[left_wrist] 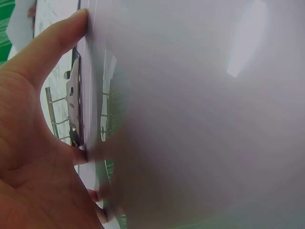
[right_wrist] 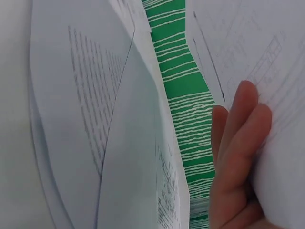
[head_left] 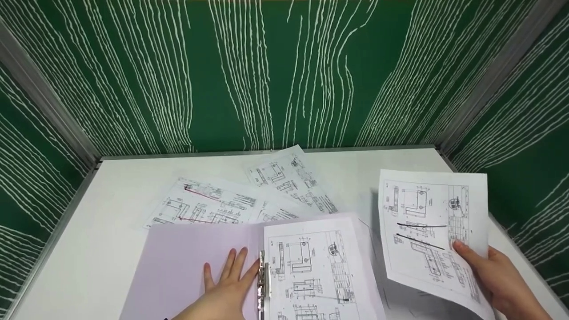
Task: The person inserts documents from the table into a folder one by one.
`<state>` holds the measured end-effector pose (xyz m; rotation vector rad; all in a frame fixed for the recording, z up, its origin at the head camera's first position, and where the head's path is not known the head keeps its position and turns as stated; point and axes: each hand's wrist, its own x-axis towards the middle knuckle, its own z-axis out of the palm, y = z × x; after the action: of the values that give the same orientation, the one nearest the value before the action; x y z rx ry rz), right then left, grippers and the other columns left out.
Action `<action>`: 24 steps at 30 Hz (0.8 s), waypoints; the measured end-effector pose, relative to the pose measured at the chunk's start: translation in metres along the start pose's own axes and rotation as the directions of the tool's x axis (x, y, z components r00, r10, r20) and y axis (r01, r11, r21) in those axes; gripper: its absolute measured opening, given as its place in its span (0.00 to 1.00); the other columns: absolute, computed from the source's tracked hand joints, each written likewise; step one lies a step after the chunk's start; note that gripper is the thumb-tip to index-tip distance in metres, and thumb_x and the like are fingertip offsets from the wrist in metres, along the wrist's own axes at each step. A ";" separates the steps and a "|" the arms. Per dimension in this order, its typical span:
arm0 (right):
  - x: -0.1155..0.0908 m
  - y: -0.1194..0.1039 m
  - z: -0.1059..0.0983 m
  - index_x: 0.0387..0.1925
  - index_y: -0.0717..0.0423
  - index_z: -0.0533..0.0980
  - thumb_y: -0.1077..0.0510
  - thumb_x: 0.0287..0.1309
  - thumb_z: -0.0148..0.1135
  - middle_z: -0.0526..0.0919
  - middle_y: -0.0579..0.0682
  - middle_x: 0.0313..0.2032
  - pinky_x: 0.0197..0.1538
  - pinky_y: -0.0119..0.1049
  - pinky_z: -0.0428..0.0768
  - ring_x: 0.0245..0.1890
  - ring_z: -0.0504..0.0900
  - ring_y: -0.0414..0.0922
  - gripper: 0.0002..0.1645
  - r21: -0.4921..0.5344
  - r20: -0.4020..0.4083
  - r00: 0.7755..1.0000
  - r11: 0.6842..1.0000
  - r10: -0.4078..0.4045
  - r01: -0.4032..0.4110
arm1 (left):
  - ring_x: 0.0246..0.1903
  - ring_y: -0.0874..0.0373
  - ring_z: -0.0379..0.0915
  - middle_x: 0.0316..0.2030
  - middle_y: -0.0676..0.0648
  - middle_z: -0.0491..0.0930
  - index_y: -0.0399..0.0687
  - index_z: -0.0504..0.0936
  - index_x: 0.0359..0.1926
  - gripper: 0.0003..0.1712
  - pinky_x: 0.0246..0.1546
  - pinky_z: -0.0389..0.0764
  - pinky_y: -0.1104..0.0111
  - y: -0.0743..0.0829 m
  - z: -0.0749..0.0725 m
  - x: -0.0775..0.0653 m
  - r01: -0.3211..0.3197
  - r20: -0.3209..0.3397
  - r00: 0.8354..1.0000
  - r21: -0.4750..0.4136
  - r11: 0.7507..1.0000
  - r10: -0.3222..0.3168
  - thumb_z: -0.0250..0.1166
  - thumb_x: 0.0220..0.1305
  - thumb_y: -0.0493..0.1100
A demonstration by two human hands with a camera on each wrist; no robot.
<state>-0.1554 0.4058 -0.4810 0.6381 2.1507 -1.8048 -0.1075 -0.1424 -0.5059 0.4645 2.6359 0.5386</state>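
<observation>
A pale lilac ring binder [head_left: 178, 262] lies spread on the white table in the head view. My left hand [head_left: 226, 289] rests on its inside cover with fingers spread, the thumb side beside the metal ring mechanism [head_left: 261, 284]. That mechanism [left_wrist: 74, 98] shows past the palm in the left wrist view. Printed technical drawings [head_left: 320, 266] lie on the binder's right side. Off to the right, my right hand [head_left: 502, 271] pinches a drawing sheet [head_left: 413, 209] by its lower right edge, thumb on the printed face. Two black pen strokes cross this sheet, whose lower edge curls.
Several loose drawing sheets [head_left: 213, 200] lie behind the binder, one with red lines. Another sheet [head_left: 291, 175] lies near the table's back edge. Green panels [head_left: 289, 80] with white wavy lines, framed by grey posts [head_left: 484, 66], enclose the white table [head_left: 120, 186].
</observation>
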 end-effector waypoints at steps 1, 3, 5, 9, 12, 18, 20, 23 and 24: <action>-0.001 -0.001 0.001 0.51 0.42 0.71 0.36 0.61 0.64 0.89 0.44 0.37 0.36 0.42 0.85 0.38 0.88 0.49 0.24 0.019 0.009 1.000 1.000 0.005 -0.006 | 0.75 0.37 0.21 0.78 0.39 0.30 0.53 0.50 0.79 0.82 0.53 0.17 0.25 0.000 0.000 0.000 0.000 0.002 1.000 -0.002 1.000 0.000 0.63 0.25 0.90; -0.003 -0.003 0.005 0.50 0.40 0.72 0.37 0.61 0.65 0.89 0.45 0.38 0.37 0.42 0.85 0.39 0.88 0.50 0.22 0.040 0.025 1.000 0.999 0.014 -0.015 | 0.75 0.37 0.21 0.78 0.39 0.30 0.53 0.50 0.79 0.83 0.53 0.17 0.25 -0.001 0.001 0.000 0.000 -0.002 1.000 -0.001 1.000 0.000 0.63 0.24 0.90; -0.006 -0.005 0.009 0.50 0.39 0.73 0.38 0.62 0.64 0.89 0.45 0.39 0.37 0.42 0.85 0.39 0.88 0.50 0.20 0.058 0.039 0.999 0.998 0.011 -0.013 | 0.75 0.37 0.22 0.78 0.39 0.30 0.53 0.50 0.79 0.83 0.54 0.18 0.25 -0.001 0.001 0.001 -0.003 -0.006 1.000 0.003 1.000 0.003 0.63 0.24 0.91; -0.012 -0.010 0.017 0.52 0.39 0.72 0.39 0.64 0.63 0.88 0.45 0.40 0.37 0.42 0.85 0.40 0.88 0.50 0.20 0.079 0.061 0.998 0.997 0.012 -0.017 | 0.75 0.36 0.22 0.78 0.39 0.31 0.53 0.50 0.79 0.84 0.54 0.19 0.24 0.001 -0.001 -0.001 -0.001 -0.007 1.000 0.019 1.000 0.001 0.62 0.23 0.91; -0.014 -0.013 0.022 0.54 0.39 0.71 0.39 0.65 0.62 0.88 0.45 0.41 0.38 0.42 0.86 0.40 0.88 0.51 0.21 0.087 0.075 0.997 0.996 0.011 -0.017 | 0.75 0.37 0.22 0.78 0.38 0.31 0.53 0.50 0.79 0.84 0.55 0.19 0.25 0.002 -0.003 -0.002 0.000 -0.014 1.000 0.009 1.000 0.000 0.63 0.23 0.91; -0.017 -0.015 0.032 0.55 0.39 0.71 0.41 0.67 0.60 0.88 0.47 0.43 0.39 0.43 0.86 0.41 0.88 0.52 0.19 0.112 0.090 0.996 0.994 -0.002 -0.008 | 0.75 0.36 0.22 0.78 0.37 0.31 0.53 0.50 0.79 0.84 0.55 0.19 0.25 0.001 -0.003 -0.001 -0.020 -0.032 0.999 -0.015 1.000 0.019 0.65 0.22 0.90; -0.019 -0.015 0.035 0.56 0.39 0.71 0.41 0.67 0.61 0.88 0.47 0.44 0.40 0.44 0.86 0.42 0.88 0.52 0.20 0.121 0.099 0.995 0.993 -0.001 -0.011 | 0.75 0.36 0.23 0.78 0.37 0.32 0.53 0.50 0.79 0.83 0.54 0.19 0.24 0.001 -0.002 -0.001 -0.026 -0.036 0.999 -0.011 1.000 0.025 0.66 0.23 0.89; -0.022 -0.015 0.042 0.57 0.39 0.71 0.40 0.66 0.61 0.88 0.47 0.45 0.42 0.44 0.85 0.44 0.87 0.53 0.22 0.127 0.114 0.993 0.992 0.003 -0.017 | 0.75 0.35 0.25 0.78 0.36 0.33 0.53 0.50 0.79 0.83 0.54 0.20 0.23 0.000 -0.001 -0.002 -0.034 -0.042 0.999 -0.009 0.999 0.033 0.66 0.24 0.89; -0.024 -0.016 0.044 0.58 0.39 0.71 0.40 0.66 0.61 0.88 0.47 0.45 0.43 0.44 0.85 0.44 0.87 0.53 0.22 0.127 0.122 0.992 0.992 0.002 -0.017 | 0.75 0.35 0.25 0.78 0.36 0.33 0.53 0.50 0.79 0.83 0.54 0.21 0.23 0.000 0.000 -0.002 -0.034 -0.044 0.998 -0.005 0.999 0.034 0.66 0.24 0.89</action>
<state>-0.1459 0.3569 -0.4651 0.5493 1.9631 -1.9359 -0.1060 -0.1434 -0.5052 0.5024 2.6718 0.5728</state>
